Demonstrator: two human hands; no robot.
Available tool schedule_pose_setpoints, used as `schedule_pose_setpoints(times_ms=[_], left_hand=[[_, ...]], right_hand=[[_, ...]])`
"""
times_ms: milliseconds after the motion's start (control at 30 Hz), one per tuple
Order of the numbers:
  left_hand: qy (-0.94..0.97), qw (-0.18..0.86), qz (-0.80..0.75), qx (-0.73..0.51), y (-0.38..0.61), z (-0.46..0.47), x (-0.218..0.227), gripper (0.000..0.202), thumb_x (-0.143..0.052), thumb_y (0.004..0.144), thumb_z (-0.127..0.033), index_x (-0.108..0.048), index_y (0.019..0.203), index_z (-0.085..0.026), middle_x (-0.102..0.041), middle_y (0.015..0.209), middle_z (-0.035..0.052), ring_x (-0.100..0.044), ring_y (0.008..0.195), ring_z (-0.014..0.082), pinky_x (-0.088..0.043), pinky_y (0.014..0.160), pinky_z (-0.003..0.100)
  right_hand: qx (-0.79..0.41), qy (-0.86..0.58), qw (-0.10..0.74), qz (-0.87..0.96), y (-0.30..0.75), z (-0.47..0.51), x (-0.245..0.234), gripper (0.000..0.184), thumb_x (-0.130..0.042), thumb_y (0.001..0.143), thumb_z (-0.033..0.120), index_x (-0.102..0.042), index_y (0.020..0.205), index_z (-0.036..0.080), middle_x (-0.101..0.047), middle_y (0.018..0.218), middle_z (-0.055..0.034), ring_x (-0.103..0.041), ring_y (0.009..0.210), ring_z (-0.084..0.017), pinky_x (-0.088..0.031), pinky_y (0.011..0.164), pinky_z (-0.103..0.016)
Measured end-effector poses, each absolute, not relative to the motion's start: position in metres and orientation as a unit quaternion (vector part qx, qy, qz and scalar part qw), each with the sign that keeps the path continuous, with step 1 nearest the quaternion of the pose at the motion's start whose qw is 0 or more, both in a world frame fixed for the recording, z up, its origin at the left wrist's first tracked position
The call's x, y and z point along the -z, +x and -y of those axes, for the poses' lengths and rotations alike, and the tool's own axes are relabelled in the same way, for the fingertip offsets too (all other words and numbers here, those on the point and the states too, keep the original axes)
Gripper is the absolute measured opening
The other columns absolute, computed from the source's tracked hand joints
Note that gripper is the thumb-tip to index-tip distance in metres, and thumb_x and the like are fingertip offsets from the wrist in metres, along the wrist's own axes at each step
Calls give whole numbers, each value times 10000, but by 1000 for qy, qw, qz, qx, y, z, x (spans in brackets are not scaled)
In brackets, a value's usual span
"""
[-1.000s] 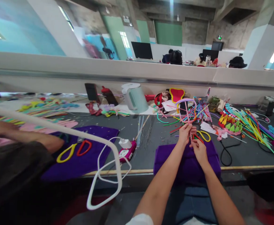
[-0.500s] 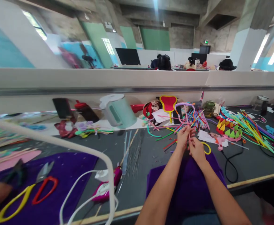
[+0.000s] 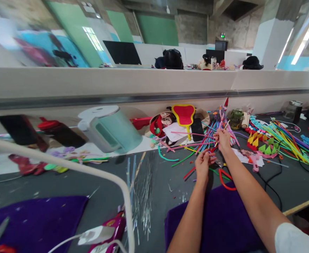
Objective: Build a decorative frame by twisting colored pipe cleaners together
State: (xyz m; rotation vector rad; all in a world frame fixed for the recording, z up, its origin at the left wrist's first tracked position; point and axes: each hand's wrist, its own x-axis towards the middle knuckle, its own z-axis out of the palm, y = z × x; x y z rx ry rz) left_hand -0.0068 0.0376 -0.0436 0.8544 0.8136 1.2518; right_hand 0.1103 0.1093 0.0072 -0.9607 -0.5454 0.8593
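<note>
My left hand (image 3: 203, 163) is over the dark table, just beyond the folded purple cloth (image 3: 220, 214), its fingers curled together. What they hold, if anything, is too small to make out. Higher and to the right, my right hand (image 3: 223, 139) pinches a thin pinkish pipe cleaner (image 3: 226, 125) at the edge of a heap of coloured pipe cleaners (image 3: 212, 133). Scissors with a red and yellow handle (image 3: 226, 180) lie under my right wrist, their blades partly hidden. A long pink pipe cleaner (image 3: 187, 133) runs across the heap's left side.
A pink glue gun (image 3: 254, 162) with a black cord lies right, near a pointed yellow-and-green band (image 3: 262, 144). A kettle (image 3: 112, 130), red-and-yellow paddle (image 3: 183, 114) and jar (image 3: 236, 118) stand along the back. A white cable (image 3: 109, 172) arches left; thin wires (image 3: 144, 200) lie beside it.
My hands have come apart; the right moved up and right towards the heap, the left down. The purple-pink arch above them is no longer seen there. The view has turned right.
</note>
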Motion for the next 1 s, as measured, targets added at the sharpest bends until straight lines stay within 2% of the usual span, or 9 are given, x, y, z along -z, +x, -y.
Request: schedule_pose_setpoints(times_ms=[433, 1000], left_hand=[[352, 655, -383, -548, -11, -35, 36, 562, -668, 715, -526, -583, 1066, -95, -709, 826, 126, -671, 611, 167, -490, 554, 246], [331, 688, -385, -519, -7, -31, 33, 535, -654, 729, -522, -587, 1052, -102, -705, 797, 123, -665, 580, 162, -467, 521, 227]], right_hand=[[-408, -438, 777, 194, 141, -195, -8, 80, -558, 755, 155, -500, 703, 175, -526, 434, 73, -371, 320, -28, -235, 308, -114], [-369, -506, 760, 176, 176, -256, 5, 163, -586, 775, 166, -462, 670, 178, -487, 416, 84, -338, 299, -19, -199, 293, -109]])
